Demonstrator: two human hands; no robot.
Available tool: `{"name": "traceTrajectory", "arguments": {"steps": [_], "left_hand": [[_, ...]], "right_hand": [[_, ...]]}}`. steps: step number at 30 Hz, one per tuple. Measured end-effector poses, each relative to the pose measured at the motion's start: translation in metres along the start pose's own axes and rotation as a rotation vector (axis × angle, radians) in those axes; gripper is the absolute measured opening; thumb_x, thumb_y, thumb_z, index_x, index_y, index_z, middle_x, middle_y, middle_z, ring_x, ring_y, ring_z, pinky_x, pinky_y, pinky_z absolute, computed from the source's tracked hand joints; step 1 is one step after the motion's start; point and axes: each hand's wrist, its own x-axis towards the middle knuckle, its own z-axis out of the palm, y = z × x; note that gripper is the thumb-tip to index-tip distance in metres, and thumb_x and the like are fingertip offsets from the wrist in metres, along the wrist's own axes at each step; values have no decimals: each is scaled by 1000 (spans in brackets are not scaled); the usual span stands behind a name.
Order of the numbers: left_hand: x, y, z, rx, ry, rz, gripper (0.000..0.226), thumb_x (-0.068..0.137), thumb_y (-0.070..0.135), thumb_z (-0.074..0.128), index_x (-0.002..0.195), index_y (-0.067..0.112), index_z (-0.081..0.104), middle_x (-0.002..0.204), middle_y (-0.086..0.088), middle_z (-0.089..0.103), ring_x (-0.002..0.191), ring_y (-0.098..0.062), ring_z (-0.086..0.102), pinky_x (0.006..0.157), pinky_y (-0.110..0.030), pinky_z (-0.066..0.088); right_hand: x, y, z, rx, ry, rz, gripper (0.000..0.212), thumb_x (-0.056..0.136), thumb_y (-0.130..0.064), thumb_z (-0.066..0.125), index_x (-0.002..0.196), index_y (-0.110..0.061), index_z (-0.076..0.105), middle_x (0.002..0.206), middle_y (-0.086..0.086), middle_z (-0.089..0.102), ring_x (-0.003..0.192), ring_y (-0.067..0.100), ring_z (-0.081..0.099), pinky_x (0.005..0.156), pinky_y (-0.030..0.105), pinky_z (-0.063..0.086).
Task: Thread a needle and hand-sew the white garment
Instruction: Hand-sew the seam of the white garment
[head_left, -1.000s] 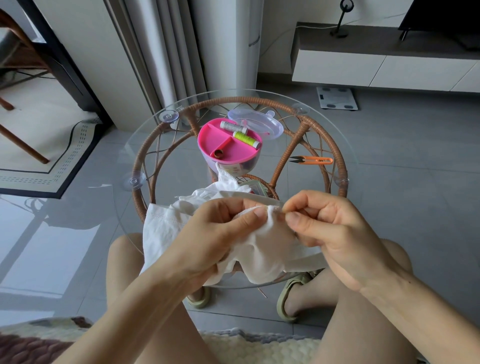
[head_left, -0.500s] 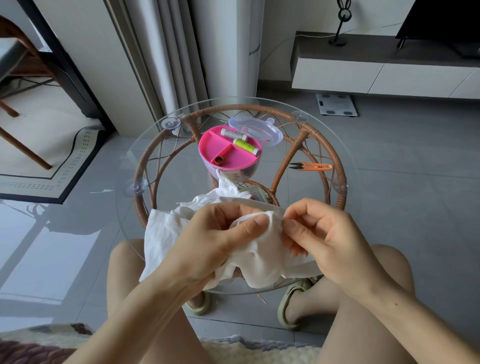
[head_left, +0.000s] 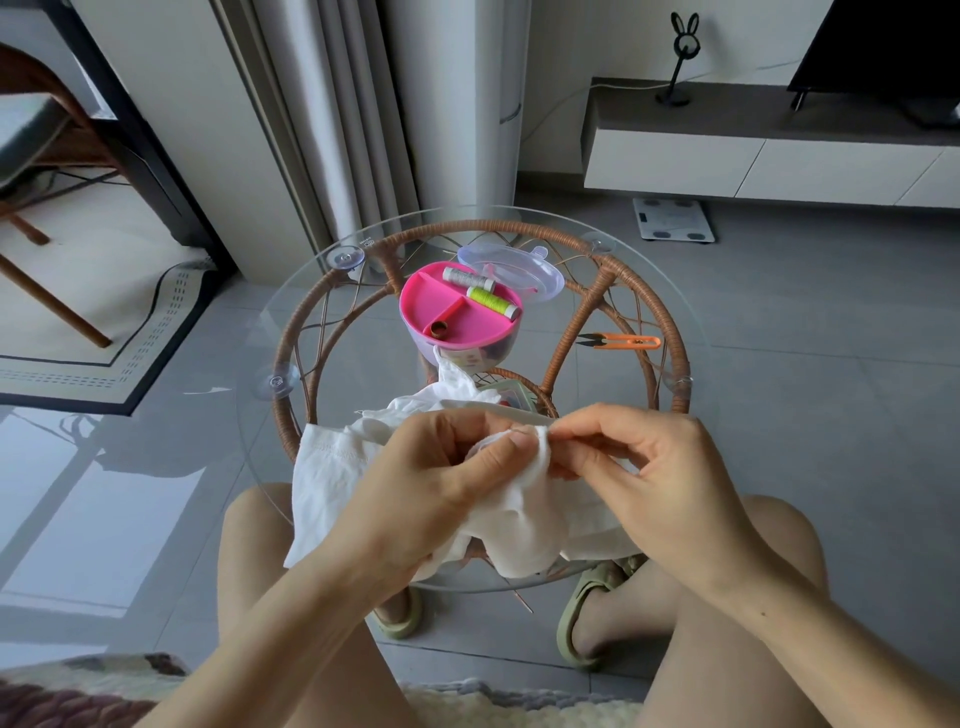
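Head view — left hand (head_left: 431, 470) gripping white garment (head_left: 332, 467), right hand (head_left: 660, 467) pinching it

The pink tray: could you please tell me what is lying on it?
A grey thread spool and a lime-green spool lie on the pink tray, with a small brown ring nearer its front. Whatever lies beneath the tray is mostly covered.

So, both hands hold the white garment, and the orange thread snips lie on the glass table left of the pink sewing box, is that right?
Not quite: the head view shows the orange thread snips right of the pink sewing box, not left. They do lie on the glass table, and the left hand and right hand both hold the white garment.
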Motion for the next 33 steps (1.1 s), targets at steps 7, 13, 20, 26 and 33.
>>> {"name": "traceTrajectory", "arguments": {"steps": [7, 13, 20, 26, 33], "left_hand": [[1, -2, -1, 115, -5, 67, 25, 76, 43, 69, 84, 19, 73, 75, -17, 69, 69, -19, 61, 65, -33, 46], [0, 2, 0, 172, 28, 121, 22, 75, 36, 62, 76, 17, 74, 68, 1, 70, 64, -6, 60, 60, -17, 47], [-1, 9, 4, 173, 75, 52, 17, 79, 25, 62, 66, 17, 68, 48, 12, 57, 45, 3, 47, 46, -9, 35], [9, 9, 1, 397, 210, 76, 25, 82, 34, 69, 64, 17, 68, 50, 10, 54, 49, -4, 43, 50, -20, 34], [9, -2, -12, 408, 327, -67, 23, 87, 22, 64, 67, 28, 72, 63, 6, 68, 59, -4, 58, 58, -20, 46]], "right_hand": [[-2, -9, -1, -404, 141, -316, 18, 89, -26, 60, 99, -18, 73, 113, -3, 67, 104, 16, 62, 84, 35, 50], [7, -7, 5, -472, 130, -427, 16, 90, -23, 61, 91, -16, 75, 108, 2, 68, 98, 20, 62, 82, 32, 49], [14, -5, 8, -160, 24, -363, 16, 93, -24, 55, 88, -12, 65, 100, 2, 68, 99, 20, 62, 87, 32, 48], [15, -16, 8, 332, 30, -164, 9, 95, -16, 51, 90, -13, 57, 80, 4, 68, 89, 26, 69, 97, 45, 48], [36, -10, -34, 675, 199, 22, 13, 91, -6, 54, 82, -14, 50, 55, 1, 43, 50, 16, 34, 49, 24, 35]]}}
